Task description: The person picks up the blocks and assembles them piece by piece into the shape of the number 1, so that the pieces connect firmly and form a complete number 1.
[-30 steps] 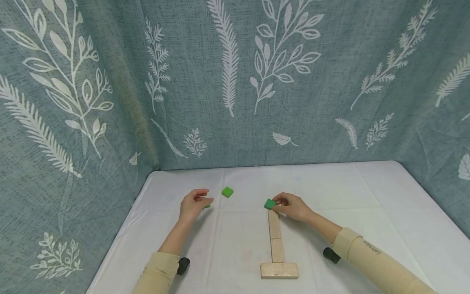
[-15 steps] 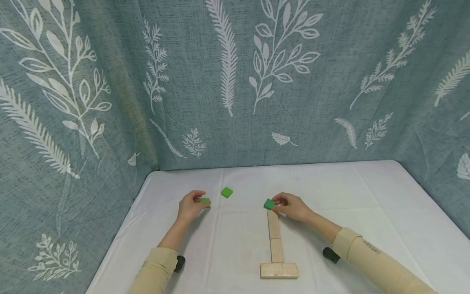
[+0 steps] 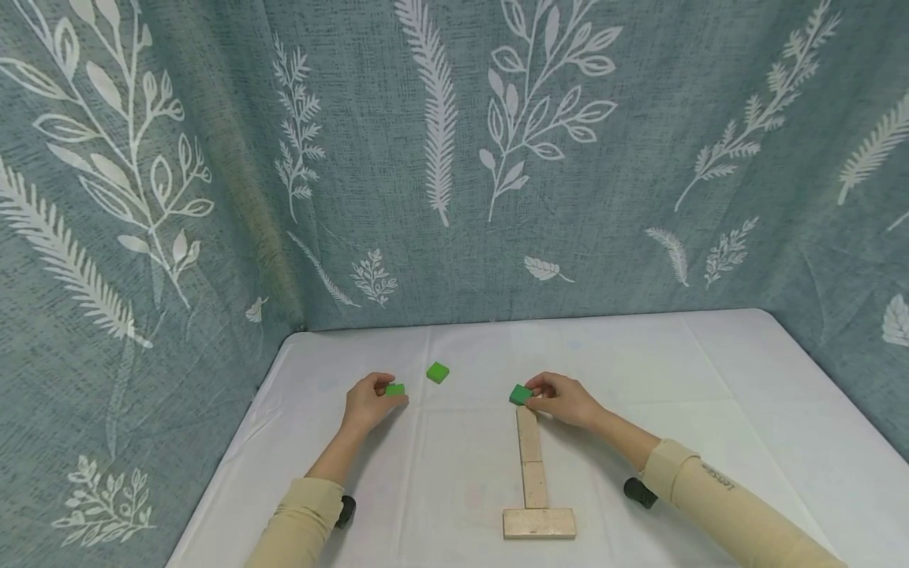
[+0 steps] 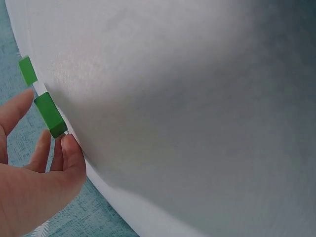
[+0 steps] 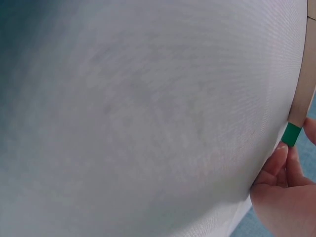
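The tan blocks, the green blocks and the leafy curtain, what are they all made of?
Tan blocks: probably plain wood with a dull finish, judging by their pale, slightly speckled faces.
Green blocks: perhaps painted wood, perhaps plastic; the colour is even and no grain shows, so I can't be sure.
Leafy curtain: cloth with a matt finish, by its woven texture and soft folds.

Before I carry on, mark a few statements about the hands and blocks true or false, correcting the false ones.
1. The left hand holds a bright green block. True.
2. The right hand holds a wooden block. False: it holds the dark green block.
3. The nearest wooden block lies crosswise to the other two. True.
4. The hands touch each other. False: they are apart.
5. The loose bright green block is clear of both hands. True.
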The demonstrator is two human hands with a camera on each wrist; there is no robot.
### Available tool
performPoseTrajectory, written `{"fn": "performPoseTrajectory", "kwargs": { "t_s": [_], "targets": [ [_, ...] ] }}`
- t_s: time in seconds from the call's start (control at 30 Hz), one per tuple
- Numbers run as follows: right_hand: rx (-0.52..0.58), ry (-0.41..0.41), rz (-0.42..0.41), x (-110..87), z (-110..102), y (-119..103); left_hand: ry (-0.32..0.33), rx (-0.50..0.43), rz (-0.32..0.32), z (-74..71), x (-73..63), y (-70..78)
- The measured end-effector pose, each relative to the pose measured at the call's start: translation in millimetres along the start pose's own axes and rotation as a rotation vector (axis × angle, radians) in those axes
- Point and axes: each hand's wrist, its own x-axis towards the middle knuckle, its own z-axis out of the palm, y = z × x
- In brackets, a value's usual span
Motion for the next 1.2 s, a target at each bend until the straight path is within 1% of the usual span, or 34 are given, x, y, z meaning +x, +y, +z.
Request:
{"fn": "performPoseTrajectory", "kwargs": {
  "t_s": [0.27, 0.57, 0.77, 1.0, 1.2],
  "targets": [
    [-0.003, -0.002, -0.005, 0.4, -0.6, 0.0, 0.018, 0.02, 0.018, 0.4, -1.6, 1.1],
    [-0.006, -0.007, -0.003, 0.1, -0.5, 0.5, 0.011, 0.046, 0.023, 2.1, -0.8, -0.8],
    [0.002, -0.006, -0.009, 0.0, -0.5, 0.3, 0.005, 0.045, 0.018, 2.0, -0.4, -1.5],
    [-0.001, -0.003, -0.002, -1.3, -0.6, -1.5, 0.009, 0.003, 0.005, 2.8, -1.6, -0.9],
    [0.002, -0.003, -0.001, -0.6, 0.0, -0.7, 0.001, -0.074, -0.017, 4.9, -3.6, 1.5]
  ]
}}
